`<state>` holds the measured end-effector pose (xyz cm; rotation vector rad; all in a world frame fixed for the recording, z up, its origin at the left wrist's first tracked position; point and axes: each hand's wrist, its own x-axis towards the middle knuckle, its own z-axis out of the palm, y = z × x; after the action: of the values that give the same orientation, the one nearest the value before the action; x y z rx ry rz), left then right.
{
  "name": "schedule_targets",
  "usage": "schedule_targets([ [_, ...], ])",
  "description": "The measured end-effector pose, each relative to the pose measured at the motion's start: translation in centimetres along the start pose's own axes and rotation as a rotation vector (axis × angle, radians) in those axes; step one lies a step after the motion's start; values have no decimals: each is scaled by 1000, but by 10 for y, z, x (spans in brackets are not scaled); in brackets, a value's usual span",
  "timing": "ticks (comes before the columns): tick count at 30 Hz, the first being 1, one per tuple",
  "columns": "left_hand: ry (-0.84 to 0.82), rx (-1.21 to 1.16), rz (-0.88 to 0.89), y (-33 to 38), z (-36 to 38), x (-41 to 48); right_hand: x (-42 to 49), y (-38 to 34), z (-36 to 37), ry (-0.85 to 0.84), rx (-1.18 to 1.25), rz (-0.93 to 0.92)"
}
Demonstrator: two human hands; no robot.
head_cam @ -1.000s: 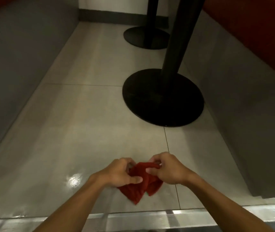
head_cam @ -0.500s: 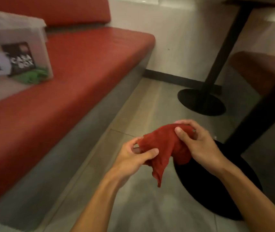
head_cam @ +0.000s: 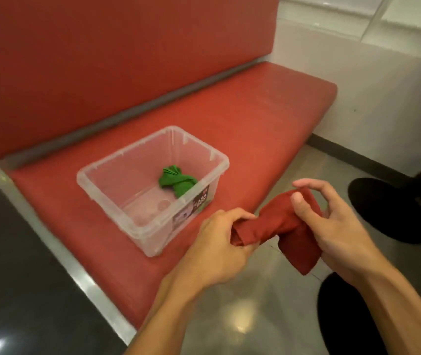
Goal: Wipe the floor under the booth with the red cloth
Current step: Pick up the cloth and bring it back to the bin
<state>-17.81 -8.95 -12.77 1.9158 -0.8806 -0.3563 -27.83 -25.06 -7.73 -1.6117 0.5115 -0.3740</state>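
The red cloth (head_cam: pixel 276 224) is bunched up in the air between both hands, over the front edge of the red booth seat (head_cam: pixel 255 124). My left hand (head_cam: pixel 219 242) grips its left end in a closed fist. My right hand (head_cam: pixel 332 226) pinches the right part with thumb and fingers, and a flap hangs below it. The grey floor (head_cam: pixel 255 316) lies beneath my forearms.
A clear plastic box (head_cam: pixel 150 226) sits on the seat left of my hands, with a green cloth (head_cam: pixel 177 181) inside. Black round table bases (head_cam: pixel 393 208) stand on the floor at right. A dark tabletop (head_cam: pixel 12 278) with a metal edge fills the lower left.
The cloth was down on the floor between the table bases. Both hands have lifted it up, and the view has swung left to the booth seat and the plastic box.
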Motion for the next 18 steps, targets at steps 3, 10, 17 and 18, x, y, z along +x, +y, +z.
schedule_targets([
  [3,-72,-17,-55,24,-55,8,-4,-29,13,-293,-183,47],
  [10,-128,-36,-438,39,-169,36,26,-77,72,-210,-529,53],
  [17,13,-114,-569,18,-217,66,64,-94,134,-113,-541,148],
  [18,26,-72,-574,14,-218,71,68,-95,143,-95,-522,207],
])
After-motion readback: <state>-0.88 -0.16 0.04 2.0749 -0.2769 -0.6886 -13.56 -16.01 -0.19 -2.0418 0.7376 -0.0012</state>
